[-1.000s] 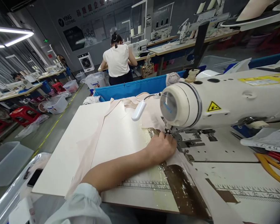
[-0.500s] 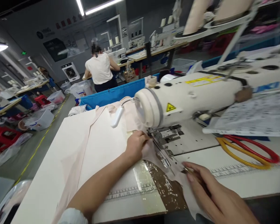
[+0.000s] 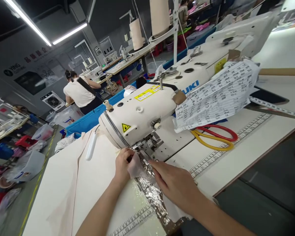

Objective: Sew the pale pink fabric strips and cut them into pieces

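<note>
Close to the needle area of a white sewing machine [image 3: 147, 108], my left hand [image 3: 123, 167] pinches a thin pale pink fabric [image 3: 135, 165] at its edge. My right hand [image 3: 177, 183] lies just to the right, thumb and fingers closed on the fabric beside a narrow metal guide [image 3: 145, 161]. Its fingertips partly cover that guide. The fabric trails below my right hand toward the table's front edge. Beneath both hands runs a shiny brown taped strip [image 3: 151, 193]. The needle itself is hidden behind the fingers and machine head.
Scissors with red and yellow handles [image 3: 213, 144] lie to the right, under handwritten paper sheets [image 3: 216, 95]. A white stick-like lamp [image 3: 91, 147] stands left of the machine head. Thread cones [image 3: 136, 34] rise behind. A person [image 3: 80, 91] bends over another table.
My view has swung to the right. The right hand has moved up along the fabric to the metal guide, nearer my left hand. The left hand still pinches fabric by the needle area.
</note>
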The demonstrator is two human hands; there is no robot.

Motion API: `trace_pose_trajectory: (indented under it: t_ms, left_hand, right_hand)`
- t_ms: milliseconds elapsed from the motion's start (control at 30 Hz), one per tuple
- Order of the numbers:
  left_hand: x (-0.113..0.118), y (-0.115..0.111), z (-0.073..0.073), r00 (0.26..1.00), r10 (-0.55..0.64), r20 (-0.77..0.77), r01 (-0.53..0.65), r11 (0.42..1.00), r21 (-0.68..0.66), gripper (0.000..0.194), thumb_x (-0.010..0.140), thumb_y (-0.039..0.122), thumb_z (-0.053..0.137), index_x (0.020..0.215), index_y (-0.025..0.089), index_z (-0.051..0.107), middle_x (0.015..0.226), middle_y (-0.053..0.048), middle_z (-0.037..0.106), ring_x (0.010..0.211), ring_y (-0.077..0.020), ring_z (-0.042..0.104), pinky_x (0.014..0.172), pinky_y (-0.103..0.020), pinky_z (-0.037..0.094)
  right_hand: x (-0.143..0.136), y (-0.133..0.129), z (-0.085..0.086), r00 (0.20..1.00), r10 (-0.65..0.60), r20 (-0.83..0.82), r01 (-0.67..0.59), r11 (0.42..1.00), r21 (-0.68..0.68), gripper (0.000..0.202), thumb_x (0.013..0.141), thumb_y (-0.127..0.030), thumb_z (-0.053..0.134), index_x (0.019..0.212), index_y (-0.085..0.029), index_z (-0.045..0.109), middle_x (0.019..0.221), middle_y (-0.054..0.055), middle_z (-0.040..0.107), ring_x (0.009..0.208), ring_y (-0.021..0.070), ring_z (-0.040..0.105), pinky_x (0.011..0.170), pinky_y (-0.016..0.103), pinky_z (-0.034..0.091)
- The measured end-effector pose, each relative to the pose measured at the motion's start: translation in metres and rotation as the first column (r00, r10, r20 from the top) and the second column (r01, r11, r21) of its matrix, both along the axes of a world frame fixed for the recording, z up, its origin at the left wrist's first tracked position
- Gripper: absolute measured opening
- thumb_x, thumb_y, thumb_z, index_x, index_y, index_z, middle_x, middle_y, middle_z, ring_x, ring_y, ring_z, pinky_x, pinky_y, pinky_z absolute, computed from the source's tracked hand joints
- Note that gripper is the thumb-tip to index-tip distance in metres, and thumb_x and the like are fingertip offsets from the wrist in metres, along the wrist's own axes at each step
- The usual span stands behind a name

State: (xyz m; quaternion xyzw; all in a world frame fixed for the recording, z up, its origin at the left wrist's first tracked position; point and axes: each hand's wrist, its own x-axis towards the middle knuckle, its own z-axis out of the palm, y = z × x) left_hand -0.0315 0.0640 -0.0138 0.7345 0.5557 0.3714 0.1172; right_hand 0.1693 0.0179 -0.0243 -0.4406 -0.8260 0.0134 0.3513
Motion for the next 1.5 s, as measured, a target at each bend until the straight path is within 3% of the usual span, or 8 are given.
trace_pose_trajectory:
  t_ms: [367,700,933,1067,1200,1333,1500]
  left_hand:
    - [0.001,0.000,-0.006,0.999,0.015,-0.040,-0.014,1.000,0.015,0.020,0.088,0.031,0.055,0.075,0.019,0.064,0.075,-0.002,0.065,0.073,-0.0163,0.060,0.067,-0.027,0.047]
    - [0.003,-0.001,-0.004,0.992,0.016,-0.123,-0.021,0.999,-0.040,0.015,0.086,0.031,0.057,0.083,0.020,0.066,0.079,-0.002,0.067,0.077,-0.0171,0.060,0.071,-0.028,0.046]
    - [0.000,0.003,-0.005,1.000,0.024,0.004,-0.023,0.995,-0.095,0.019,0.085,0.033,0.057,0.075,0.019,0.066,0.075,-0.003,0.067,0.072,-0.0162,0.059,0.066,-0.027,0.045]
    - [-0.001,0.002,-0.004,1.000,0.016,-0.002,-0.016,0.998,-0.068,0.018,0.085,0.032,0.059,0.074,0.019,0.067,0.073,-0.002,0.067,0.071,-0.0158,0.060,0.065,-0.026,0.046]
    - [-0.004,0.002,-0.009,0.994,-0.035,-0.107,0.044,0.995,0.086,0.013,0.088,0.026,0.060,0.079,0.020,0.066,0.077,-0.002,0.067,0.071,-0.0150,0.062,0.063,-0.025,0.047]
    - [-0.008,0.004,-0.012,0.953,-0.098,-0.286,0.184,0.938,0.293,0.009,0.092,0.017,0.055,0.089,0.020,0.063,0.086,-0.004,0.068,0.079,-0.0157,0.064,0.068,-0.026,0.051]
    - [-0.011,0.001,0.000,0.907,-0.229,-0.352,0.330,0.907,0.261,0.014,0.095,0.013,0.050,0.096,0.019,0.062,0.094,-0.006,0.067,0.085,-0.0159,0.064,0.071,-0.027,0.054]
  right_hand:
    - [0.000,0.001,-0.001,0.998,-0.041,0.044,0.042,0.999,-0.021,0.033,0.092,-0.011,0.039,0.115,-0.015,0.062,0.080,0.005,0.072,0.060,0.0153,0.066,0.047,0.024,0.040]
    - [-0.002,0.000,-0.004,0.996,-0.037,0.077,0.039,0.999,-0.016,0.032,0.093,-0.013,0.044,0.119,-0.014,0.061,0.087,0.008,0.074,0.066,0.0148,0.067,0.052,0.022,0.045]
    - [-0.002,-0.001,-0.003,0.997,-0.039,0.068,0.041,0.999,-0.022,0.030,0.093,-0.012,0.043,0.116,-0.013,0.062,0.085,0.007,0.073,0.068,0.0164,0.068,0.051,0.025,0.045]
    - [-0.003,-0.001,-0.005,0.995,-0.057,0.086,0.060,0.998,-0.035,0.029,0.092,-0.012,0.045,0.116,-0.014,0.062,0.084,0.006,0.073,0.067,0.0157,0.068,0.053,0.024,0.043]
    - [-0.005,-0.001,-0.005,0.986,-0.094,0.140,0.100,0.994,-0.040,0.028,0.092,-0.013,0.050,0.117,-0.015,0.062,0.081,0.006,0.072,0.065,0.0149,0.067,0.052,0.023,0.040]
    - [-0.007,-0.002,-0.003,0.973,-0.105,0.207,0.115,0.993,-0.036,0.033,0.088,-0.009,0.052,0.119,-0.014,0.062,0.083,0.006,0.072,0.066,0.0159,0.067,0.053,0.024,0.044]
    - [-0.006,-0.008,0.002,0.959,-0.136,0.248,0.136,0.991,0.018,0.039,0.083,-0.002,0.046,0.117,-0.008,0.063,0.089,0.011,0.073,0.070,0.0198,0.069,0.054,0.028,0.050]
